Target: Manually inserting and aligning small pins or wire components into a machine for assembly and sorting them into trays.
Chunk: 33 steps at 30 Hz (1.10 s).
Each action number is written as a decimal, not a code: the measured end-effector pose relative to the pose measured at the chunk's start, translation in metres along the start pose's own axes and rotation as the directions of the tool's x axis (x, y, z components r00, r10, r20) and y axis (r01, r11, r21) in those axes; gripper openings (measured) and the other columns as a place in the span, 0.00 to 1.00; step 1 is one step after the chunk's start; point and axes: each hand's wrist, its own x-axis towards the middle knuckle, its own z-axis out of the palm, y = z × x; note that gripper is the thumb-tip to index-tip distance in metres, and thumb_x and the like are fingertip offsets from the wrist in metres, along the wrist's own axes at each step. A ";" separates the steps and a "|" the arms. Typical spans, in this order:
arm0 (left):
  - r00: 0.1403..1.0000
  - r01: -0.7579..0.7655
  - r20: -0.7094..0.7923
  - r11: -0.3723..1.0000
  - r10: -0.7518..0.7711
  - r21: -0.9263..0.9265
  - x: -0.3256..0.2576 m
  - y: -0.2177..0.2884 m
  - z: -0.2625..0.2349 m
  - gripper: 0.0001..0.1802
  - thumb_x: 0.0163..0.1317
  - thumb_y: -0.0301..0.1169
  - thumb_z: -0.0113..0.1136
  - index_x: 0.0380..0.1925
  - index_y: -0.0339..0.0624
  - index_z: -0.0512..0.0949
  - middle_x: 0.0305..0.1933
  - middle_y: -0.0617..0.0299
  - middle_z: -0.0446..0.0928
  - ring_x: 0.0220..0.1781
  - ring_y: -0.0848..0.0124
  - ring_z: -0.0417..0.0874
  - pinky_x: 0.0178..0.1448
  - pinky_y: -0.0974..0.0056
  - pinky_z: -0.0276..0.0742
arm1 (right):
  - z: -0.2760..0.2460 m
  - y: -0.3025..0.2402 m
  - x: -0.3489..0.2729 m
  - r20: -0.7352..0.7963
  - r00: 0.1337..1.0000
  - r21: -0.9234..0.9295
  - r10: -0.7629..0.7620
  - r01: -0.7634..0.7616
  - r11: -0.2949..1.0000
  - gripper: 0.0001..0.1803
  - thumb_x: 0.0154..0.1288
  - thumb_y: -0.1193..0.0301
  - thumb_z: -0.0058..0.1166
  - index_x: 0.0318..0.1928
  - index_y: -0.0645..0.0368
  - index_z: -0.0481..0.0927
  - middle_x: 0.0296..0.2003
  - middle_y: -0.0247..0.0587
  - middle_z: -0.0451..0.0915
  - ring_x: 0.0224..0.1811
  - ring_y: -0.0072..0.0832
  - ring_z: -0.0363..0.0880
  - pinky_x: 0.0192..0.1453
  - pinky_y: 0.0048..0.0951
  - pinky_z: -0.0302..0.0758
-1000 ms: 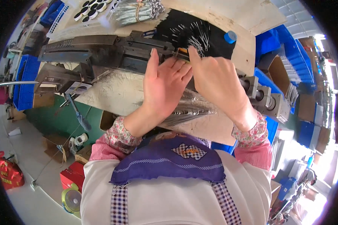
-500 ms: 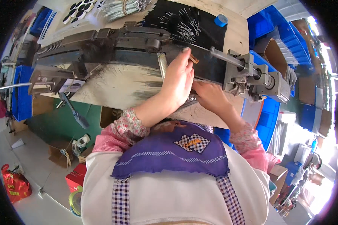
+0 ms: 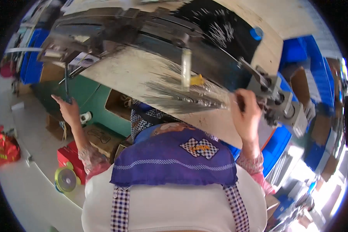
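At the left, my left hand [image 3: 69, 112] is at the lower end of a grey lever [image 3: 67, 83] hanging from the machine. Its index finger is stretched out and its thumb lies by the lever; I see no firm grip. My right hand [image 3: 246, 114], blurred, has its fingers curled at the right end of a bundle of thin metal wires [image 3: 189, 100] on the wooden bench [image 3: 123, 73]. Whatever is between those fingertips is too small to make out. Above the wires runs the long dark metal machine [image 3: 154, 29], with a thin rod [image 3: 228, 54] reaching its right-hand clamp block [image 3: 272, 92].
A whitish tube-like handle [image 3: 186, 67] sticks down from the machine over the wires, near a small yellow piece [image 3: 197, 80]. Loose metal pieces [image 3: 222, 31] lie on a black mat [image 3: 201, 11] beside a blue cap [image 3: 256, 33]. Blue bins [image 3: 297, 50] stand at the right.
My left hand has left the middle of the machine and swung down left to the lever. My right hand has moved right, uncovering the wire bundle. The whole view has tilted.
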 end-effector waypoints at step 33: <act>0.147 0.981 0.337 -0.092 0.930 -0.173 -0.106 0.289 -0.071 0.05 0.68 0.30 0.52 0.39 0.40 0.71 0.19 0.73 0.58 0.15 0.85 0.55 0.16 0.77 0.49 | 0.002 -0.028 0.106 0.120 0.849 -0.398 -0.515 0.517 0.758 0.09 0.52 0.79 0.51 0.36 0.60 0.78 0.30 0.42 0.75 0.39 0.40 0.76 0.41 0.37 0.76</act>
